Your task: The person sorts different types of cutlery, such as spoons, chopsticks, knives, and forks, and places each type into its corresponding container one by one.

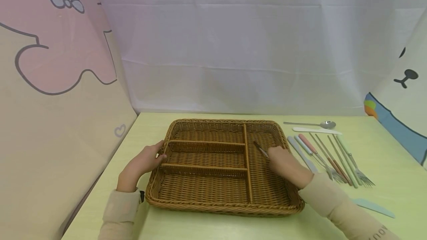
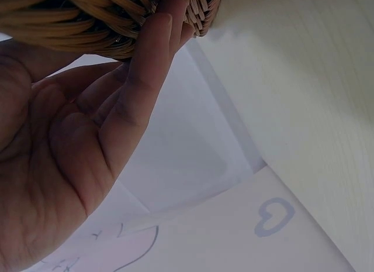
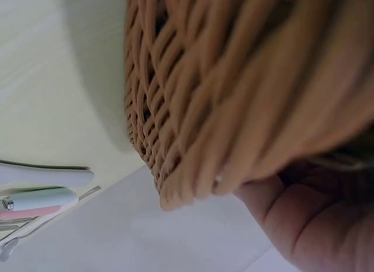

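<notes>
A brown wicker basket (image 1: 227,207) with dividers stands on the table, its long compartment on the right. At its left side my left hand (image 1: 143,164) grips the rim, thumb over the inner side and fingers along the outer weave, which the left wrist view also shows. My right hand (image 1: 287,166) reaches over the right rim into the long compartment. It holds a slim utensil (image 1: 261,149) with a dark end pointing to the far left; the hand covers the rest, so I cannot tell its kind. The right wrist view shows the hand (image 3: 310,219) partly behind the rim.
Right of the basket lie a metal spoon (image 1: 327,124), a white knife (image 1: 315,130), a blue-grey knife (image 1: 303,153), a pink-handled fork (image 1: 308,143), brown-ended chopsticks (image 1: 337,164) and a green-handled fork (image 1: 357,166). A mint knife (image 1: 373,207) lies nearer. Fabric screens surround the table (image 1: 186,229).
</notes>
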`<state>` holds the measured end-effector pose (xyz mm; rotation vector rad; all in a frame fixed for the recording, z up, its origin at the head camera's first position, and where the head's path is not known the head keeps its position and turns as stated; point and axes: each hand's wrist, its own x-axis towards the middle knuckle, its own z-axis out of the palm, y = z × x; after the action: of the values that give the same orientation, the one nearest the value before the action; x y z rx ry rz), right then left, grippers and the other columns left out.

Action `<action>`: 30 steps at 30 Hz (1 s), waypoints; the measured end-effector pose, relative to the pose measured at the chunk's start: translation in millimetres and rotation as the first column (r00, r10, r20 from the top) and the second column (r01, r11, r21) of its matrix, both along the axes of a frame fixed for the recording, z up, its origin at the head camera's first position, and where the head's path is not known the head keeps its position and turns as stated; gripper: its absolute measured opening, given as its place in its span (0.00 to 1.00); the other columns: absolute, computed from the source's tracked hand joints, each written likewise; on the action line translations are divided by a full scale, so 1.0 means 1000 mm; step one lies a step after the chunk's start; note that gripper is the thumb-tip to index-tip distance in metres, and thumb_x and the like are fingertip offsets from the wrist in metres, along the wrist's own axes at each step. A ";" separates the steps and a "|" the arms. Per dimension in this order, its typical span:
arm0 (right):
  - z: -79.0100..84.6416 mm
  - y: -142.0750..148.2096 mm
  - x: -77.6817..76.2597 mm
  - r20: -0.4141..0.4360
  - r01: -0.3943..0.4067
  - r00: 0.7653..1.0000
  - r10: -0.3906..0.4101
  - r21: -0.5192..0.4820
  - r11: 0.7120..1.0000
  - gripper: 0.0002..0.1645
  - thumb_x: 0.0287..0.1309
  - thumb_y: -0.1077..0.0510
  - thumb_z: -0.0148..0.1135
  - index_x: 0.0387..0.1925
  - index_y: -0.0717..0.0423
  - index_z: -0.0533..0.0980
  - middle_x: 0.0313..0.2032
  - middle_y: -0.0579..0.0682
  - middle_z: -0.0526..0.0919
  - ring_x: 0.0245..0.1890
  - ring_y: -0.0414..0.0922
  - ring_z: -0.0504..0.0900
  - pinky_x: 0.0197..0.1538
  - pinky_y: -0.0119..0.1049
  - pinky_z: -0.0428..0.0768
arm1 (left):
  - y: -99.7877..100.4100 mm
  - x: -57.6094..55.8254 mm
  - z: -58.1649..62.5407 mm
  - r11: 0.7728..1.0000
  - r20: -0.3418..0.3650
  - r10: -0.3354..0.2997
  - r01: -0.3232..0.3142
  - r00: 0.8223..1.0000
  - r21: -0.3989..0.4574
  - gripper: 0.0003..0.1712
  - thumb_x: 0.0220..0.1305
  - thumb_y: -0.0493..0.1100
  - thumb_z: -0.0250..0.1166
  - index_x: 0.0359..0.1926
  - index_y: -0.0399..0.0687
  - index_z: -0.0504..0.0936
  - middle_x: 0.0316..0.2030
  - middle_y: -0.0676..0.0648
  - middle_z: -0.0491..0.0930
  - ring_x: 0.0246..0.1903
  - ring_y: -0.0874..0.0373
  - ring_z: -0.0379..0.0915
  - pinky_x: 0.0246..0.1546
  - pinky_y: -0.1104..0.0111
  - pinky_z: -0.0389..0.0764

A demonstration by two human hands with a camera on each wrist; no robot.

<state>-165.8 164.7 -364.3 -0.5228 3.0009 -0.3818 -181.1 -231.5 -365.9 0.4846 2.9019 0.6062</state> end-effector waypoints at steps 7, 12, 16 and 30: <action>-0.006 -0.004 0.000 0.049 -0.036 0.998 0.034 0.023 0.999 0.27 0.53 0.76 0.45 0.56 0.80 0.59 0.08 0.49 0.65 0.07 0.37 0.55 0.13 0.29 0.51 | 0.000 0.000 0.001 1.000 0.002 -0.001 0.001 1.000 0.004 0.33 0.64 0.36 0.55 0.63 0.22 0.52 0.47 0.26 0.75 0.43 0.39 0.74 0.47 0.46 0.74; -0.008 -0.005 -0.001 0.114 -0.062 0.992 0.059 0.022 0.998 0.29 0.52 0.75 0.48 0.58 0.79 0.58 0.12 0.53 0.71 0.07 0.38 0.60 0.13 0.31 0.55 | 0.000 0.000 0.002 1.000 0.008 0.002 -0.002 1.000 0.008 0.34 0.64 0.37 0.54 0.64 0.22 0.52 0.48 0.26 0.74 0.45 0.38 0.73 0.48 0.45 0.73; -0.008 -0.005 -0.002 0.143 -0.083 0.987 0.078 0.030 0.996 0.31 0.51 0.74 0.51 0.59 0.78 0.57 0.20 0.60 0.76 0.10 0.42 0.67 0.15 0.34 0.61 | 0.000 0.000 0.002 1.000 0.013 0.008 -0.008 1.000 0.011 0.34 0.64 0.37 0.54 0.64 0.23 0.51 0.48 0.26 0.74 0.47 0.37 0.71 0.49 0.45 0.72; -0.012 -0.004 0.002 0.184 -0.108 0.979 0.093 0.077 0.991 0.34 0.49 0.75 0.54 0.58 0.80 0.56 0.29 0.67 0.78 0.15 0.46 0.71 0.19 0.40 0.69 | 0.000 -0.002 -0.002 1.000 -0.001 0.001 -0.001 1.000 -0.006 0.33 0.64 0.37 0.54 0.63 0.22 0.52 0.48 0.25 0.74 0.44 0.38 0.73 0.47 0.46 0.74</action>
<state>-164.1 160.9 -376.1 -0.5953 2.7899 -0.2743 -182.6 -231.9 -368.1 0.4833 2.9042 0.5978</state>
